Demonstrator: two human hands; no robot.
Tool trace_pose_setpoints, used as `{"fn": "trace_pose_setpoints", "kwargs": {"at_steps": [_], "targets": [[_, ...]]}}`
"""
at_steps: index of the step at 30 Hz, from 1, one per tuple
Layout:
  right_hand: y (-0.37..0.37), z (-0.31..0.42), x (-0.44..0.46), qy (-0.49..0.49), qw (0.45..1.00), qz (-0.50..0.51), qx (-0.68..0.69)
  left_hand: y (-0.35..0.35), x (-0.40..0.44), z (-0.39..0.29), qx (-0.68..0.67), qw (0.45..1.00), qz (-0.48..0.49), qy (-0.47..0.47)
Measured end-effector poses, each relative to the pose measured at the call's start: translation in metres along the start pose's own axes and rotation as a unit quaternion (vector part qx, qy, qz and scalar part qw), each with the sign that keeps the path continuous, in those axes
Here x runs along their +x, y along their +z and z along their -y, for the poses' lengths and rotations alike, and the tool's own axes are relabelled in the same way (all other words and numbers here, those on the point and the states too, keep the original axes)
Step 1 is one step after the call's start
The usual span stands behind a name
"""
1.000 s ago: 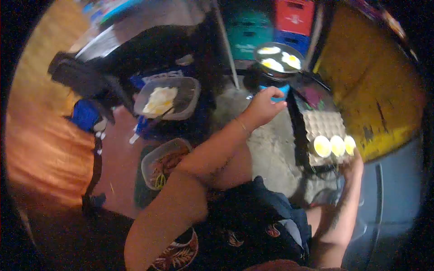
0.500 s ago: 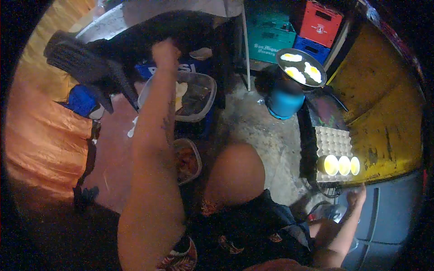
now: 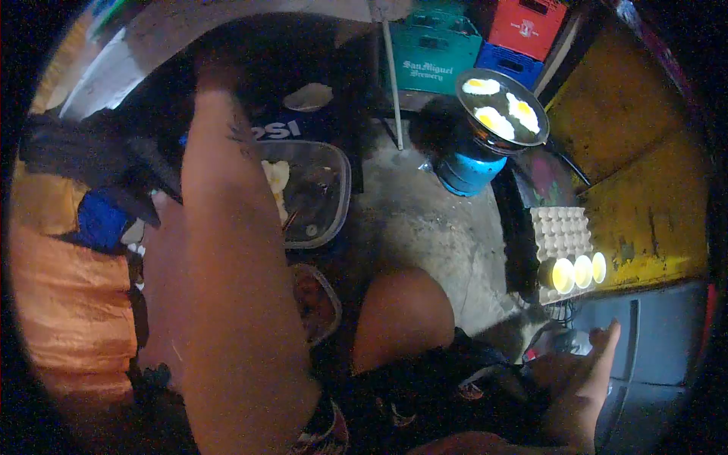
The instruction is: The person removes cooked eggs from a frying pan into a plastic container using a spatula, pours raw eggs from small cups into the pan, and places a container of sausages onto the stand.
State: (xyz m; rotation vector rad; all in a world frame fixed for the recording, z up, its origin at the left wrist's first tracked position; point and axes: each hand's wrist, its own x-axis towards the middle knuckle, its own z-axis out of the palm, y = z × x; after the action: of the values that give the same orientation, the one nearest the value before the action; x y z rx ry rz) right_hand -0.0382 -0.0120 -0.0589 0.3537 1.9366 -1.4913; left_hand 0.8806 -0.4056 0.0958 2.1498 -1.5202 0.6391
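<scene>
My left hand [image 3: 216,72] reaches far forward into shadow beyond a clear plastic tub [image 3: 345,182]; its fingers are lost in the dark. Cooked egg [image 3: 277,178] lies in that tub, partly covered by my forearm. My right hand [image 3: 605,337] hangs low at the right, beside a shiny clear plastic bag or wrap, its fingers too indistinct to read. Above it, three cups [image 3: 563,275] with bright yellow insides sit in a row on a cardboard egg tray [image 3: 561,227]. Three fried eggs [image 3: 493,121] lie in a dark frying pan [image 3: 535,138].
The pan rests on a burner over a blue gas canister [image 3: 472,173]. Green [image 3: 432,64], red [image 3: 523,30] and blue crates stand behind it. A second, smaller tub [image 3: 317,303] is by my knee. A thin pole [image 3: 392,83] rises between tub and stove.
My left hand has moved left and farther forward, deeper into the dark. The view has shifted. The eggs stay in the pan and the cups stay on the tray.
</scene>
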Motion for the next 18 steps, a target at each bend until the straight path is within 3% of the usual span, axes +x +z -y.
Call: {"fn": "trace_pose_setpoints", "kwargs": {"at_steps": [6, 10, 15, 18], "targets": [[0.003, -0.012, 0.019, -0.039, 0.999, -0.023, 0.006, 0.017, 0.012, 0.000, -0.163, 0.982, 0.008, -0.091], [0.009, -0.011, 0.033, -0.054, 0.998, -0.025, 0.005, 0.016, 0.013, -0.003, -0.315, 0.938, -0.005, -0.142], [0.020, -0.013, 0.051, -0.052, 0.999, -0.008, 0.012, -0.004, 0.009, -0.009, -0.533, 0.822, -0.013, -0.199], [0.023, -0.003, 0.067, -0.003, 0.999, 0.034, 0.042, -0.029, 0.001, -0.013, -0.624, 0.748, -0.011, -0.226]]}}
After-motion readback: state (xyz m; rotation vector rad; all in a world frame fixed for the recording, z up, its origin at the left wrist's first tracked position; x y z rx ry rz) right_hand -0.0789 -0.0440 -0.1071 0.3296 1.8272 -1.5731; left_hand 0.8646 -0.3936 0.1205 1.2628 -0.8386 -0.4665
